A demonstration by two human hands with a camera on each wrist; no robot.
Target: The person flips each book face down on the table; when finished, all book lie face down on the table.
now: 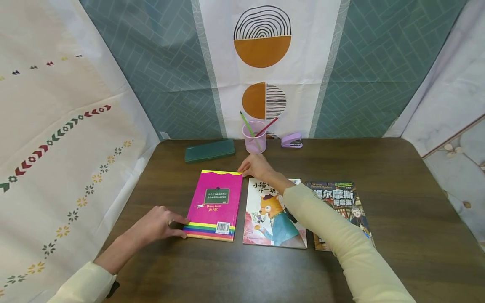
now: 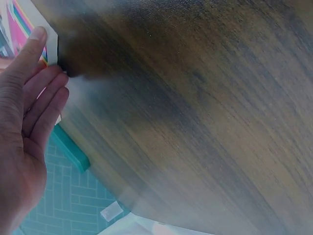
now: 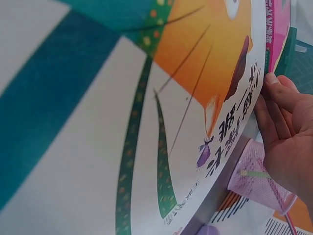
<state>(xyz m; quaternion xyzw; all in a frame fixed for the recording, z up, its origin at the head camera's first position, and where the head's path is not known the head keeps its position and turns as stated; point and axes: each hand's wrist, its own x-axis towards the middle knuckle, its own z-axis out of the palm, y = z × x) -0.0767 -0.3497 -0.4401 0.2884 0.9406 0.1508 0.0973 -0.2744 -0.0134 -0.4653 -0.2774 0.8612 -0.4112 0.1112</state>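
You have three books side by side on the dark brown wooden table [image 1: 401,189], and the leftmost, the bright pink book with a yellow top edge and rainbow stripes [image 1: 217,183], is the one in hand. Your left hand [image 1: 161,223] pinches its near left corner, thumb over the cover and fingers at the edge; your right hand [image 1: 257,166] pinches its far right corner between thumb and fingertips. Its barcoded side faces up, and a narrow gap parts it from the white picture book with an orange cat in a teal coat [image 1: 278,233]. That middle book lies flat, as does the dark, colourfully illustrated book [image 1: 346,198] to its right, partly covered by your pale yellow right sleeve [image 1: 322,210]. Judging by this layout, the row looks nearly formed: two books seem placed, and what appears left is settling the pink one and letting go of both corners. Whether it rests fully on the wood, you cannot tell from these views. Behind the row, the flat dark green case [image 1: 210,150], pinkish mesh pencil cup [image 1: 248,143] and lilac stapler [image 1: 291,140] stand apart from both hands' grip, with no visible sign that they need attention.
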